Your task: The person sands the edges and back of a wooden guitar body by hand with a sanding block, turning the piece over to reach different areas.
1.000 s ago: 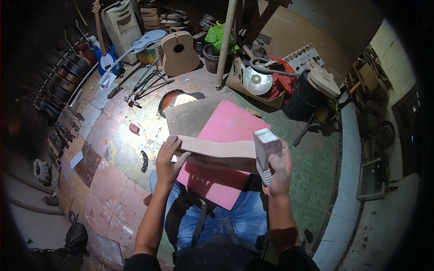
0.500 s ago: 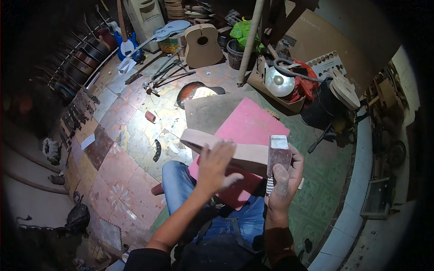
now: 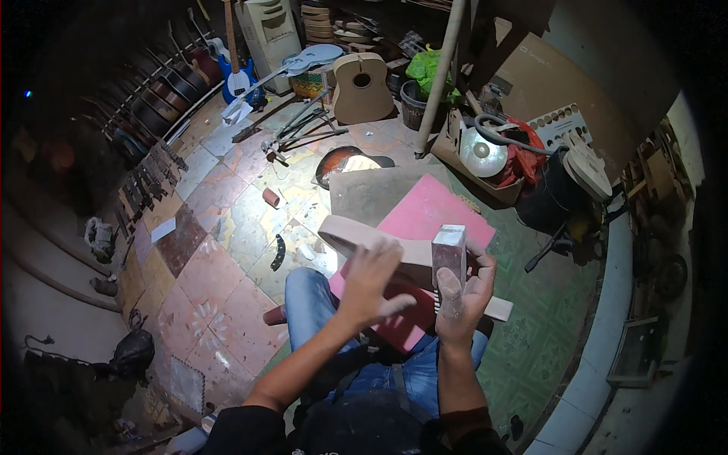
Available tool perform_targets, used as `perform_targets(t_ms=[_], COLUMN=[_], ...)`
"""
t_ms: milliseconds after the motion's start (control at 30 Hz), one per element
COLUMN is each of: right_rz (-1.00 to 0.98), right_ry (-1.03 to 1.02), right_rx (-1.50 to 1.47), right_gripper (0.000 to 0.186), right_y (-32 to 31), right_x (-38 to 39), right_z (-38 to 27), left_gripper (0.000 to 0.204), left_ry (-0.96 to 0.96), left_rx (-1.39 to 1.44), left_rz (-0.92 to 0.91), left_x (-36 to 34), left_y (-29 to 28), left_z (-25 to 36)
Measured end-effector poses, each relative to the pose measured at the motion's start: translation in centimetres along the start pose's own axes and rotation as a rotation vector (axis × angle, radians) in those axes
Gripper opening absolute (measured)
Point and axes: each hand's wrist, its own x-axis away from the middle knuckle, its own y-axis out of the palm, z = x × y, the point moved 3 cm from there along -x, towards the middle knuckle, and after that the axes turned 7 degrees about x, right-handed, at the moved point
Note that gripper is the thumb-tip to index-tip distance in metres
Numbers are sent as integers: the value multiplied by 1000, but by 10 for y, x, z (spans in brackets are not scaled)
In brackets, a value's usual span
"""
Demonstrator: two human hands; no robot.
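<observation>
A pale, bare-wood guitar body rests on its edge over my lap, its curved side turned up. My left hand lies over the near left part of it, fingers and thumb apart, slightly blurred. My right hand grips a rectangular sanding block, held upright with the thumb along its near face. The block stands at the right end of the wood's side; whether it touches cannot be made out. A pale wooden end sticks out right of my right wrist. Dust coats my right thumb.
Under the work lie a pink sheet and a grey board. A sunburst guitar body lies beyond, near a leaning pole. At the right are a cardboard box and a black bucket. Several guitars line the far left.
The view has shifted, moving the surroundings rightward. My right hand and the sanding block have moved left relative to the wood, uncovering the pale end at right. My left hand stays over the wood.
</observation>
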Motion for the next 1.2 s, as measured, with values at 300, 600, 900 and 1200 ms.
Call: perform_targets(t_ms=[300,600,900,1200], right_rz=[-60,-67,-253,-613], right_ry=[-108,-73,-99,167], right_rx=[156,120,28,-489], right_gripper=[67,68,75,67], right_y=[-1,1,-9,-31], right_x=[8,12,52,74], right_z=[14,9,8,1], left_gripper=[66,64,72,24], left_ry=[-166,-597,-982,-730], left_rx=[-246,168,1126,926], left_rz=[195,696,496,142], left_x=[3,28,-12,-43], left_y=[-33,15,29,9], left_z=[-82,-121,-49,-73])
